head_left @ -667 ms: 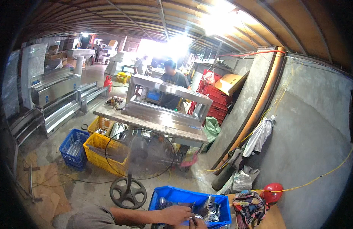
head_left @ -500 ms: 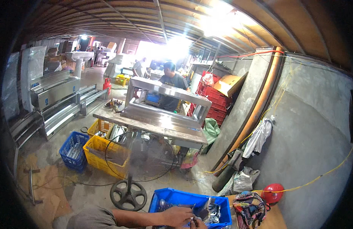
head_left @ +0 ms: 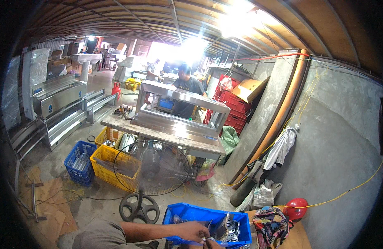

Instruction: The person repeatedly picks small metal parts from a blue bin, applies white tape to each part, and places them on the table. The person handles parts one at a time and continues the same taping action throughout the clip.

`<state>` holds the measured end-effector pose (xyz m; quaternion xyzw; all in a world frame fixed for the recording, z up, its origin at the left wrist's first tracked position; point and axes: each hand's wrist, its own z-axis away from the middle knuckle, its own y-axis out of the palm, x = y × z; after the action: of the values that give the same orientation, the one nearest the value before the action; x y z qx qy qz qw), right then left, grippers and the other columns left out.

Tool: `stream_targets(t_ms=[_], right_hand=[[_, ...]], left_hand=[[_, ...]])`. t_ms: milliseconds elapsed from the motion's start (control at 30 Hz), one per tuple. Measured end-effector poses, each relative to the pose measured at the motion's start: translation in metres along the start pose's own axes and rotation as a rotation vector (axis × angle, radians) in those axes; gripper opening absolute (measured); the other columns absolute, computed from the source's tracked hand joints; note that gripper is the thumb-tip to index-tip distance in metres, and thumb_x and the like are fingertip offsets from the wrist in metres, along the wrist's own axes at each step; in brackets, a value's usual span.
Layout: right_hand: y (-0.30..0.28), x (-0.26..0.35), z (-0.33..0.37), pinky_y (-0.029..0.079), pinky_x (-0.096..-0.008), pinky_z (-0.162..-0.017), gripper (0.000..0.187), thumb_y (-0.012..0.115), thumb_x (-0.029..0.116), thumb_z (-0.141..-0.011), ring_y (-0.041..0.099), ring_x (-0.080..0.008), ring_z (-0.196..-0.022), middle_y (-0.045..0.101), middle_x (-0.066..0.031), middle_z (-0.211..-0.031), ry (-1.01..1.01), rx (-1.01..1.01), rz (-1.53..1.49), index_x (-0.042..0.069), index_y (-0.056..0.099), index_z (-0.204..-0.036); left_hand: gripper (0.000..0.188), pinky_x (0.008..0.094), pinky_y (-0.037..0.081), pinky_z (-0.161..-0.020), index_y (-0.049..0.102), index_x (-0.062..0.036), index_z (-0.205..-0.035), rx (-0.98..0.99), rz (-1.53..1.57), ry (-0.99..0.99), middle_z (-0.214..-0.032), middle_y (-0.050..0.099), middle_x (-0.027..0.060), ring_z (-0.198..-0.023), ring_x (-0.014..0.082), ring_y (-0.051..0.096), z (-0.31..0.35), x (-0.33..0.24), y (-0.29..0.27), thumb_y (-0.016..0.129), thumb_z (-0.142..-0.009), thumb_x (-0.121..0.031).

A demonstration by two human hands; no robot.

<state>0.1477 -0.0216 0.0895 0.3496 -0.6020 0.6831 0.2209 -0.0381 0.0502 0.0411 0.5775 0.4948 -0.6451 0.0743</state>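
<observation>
Left hand (head_left: 192, 230) and right hand (head_left: 212, 244) close together by the blue box (head_left: 195, 211) | small pale thing (head_left: 205, 239) between them; I can't tell if either grips it | shiny rings (head_left: 232, 237) inside

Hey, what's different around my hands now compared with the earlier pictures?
Your right hand has shifted slightly left and toward the lower edge; your left hand stays close beside it. I see nothing clearly taken up or let go, though what your fingertips hold is too small to tell. The blue bin, fan and patterned cloth item stayed put.
</observation>
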Motion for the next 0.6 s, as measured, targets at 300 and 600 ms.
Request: stream_targets(t_ms=[300, 600], right_hand=[[0.028, -0.080, -0.023, 0.048, -0.0480, -0.072, 0.035, 0.046, 0.035, -0.102, 0.063, -0.0364, -0.079, 0.068, -0.0194, -0.090, 0.109, 0.038, -0.136, 0.007, 0.064, -0.111], [0.013, -0.065, -0.025, 0.049, -0.0473, -0.076, 0.033, 0.049, 0.032, -0.100, 0.063, -0.0385, -0.085, 0.068, -0.0211, -0.094, -0.072, -0.090, 0.011, 0.004, 0.065, -0.111]], left_hand=[[0.044, 0.0395, 0.054, -0.080, 0.055, -0.0070, -0.137, -0.062, -0.452, 0.009, -0.105, 0.067, 0.0136, -0.091, 0.0309, 0.067, -0.009, -0.005, 0.028, 0.057, -0.095, -0.021], [0.054, 0.0376, 0.055, -0.082, 0.039, 0.0074, -0.144, -0.274, -0.551, 0.323, -0.115, 0.059, 0.0194, -0.100, 0.0327, 0.064, 0.000, 0.020, 0.059, 0.050, -0.096, -0.016]])
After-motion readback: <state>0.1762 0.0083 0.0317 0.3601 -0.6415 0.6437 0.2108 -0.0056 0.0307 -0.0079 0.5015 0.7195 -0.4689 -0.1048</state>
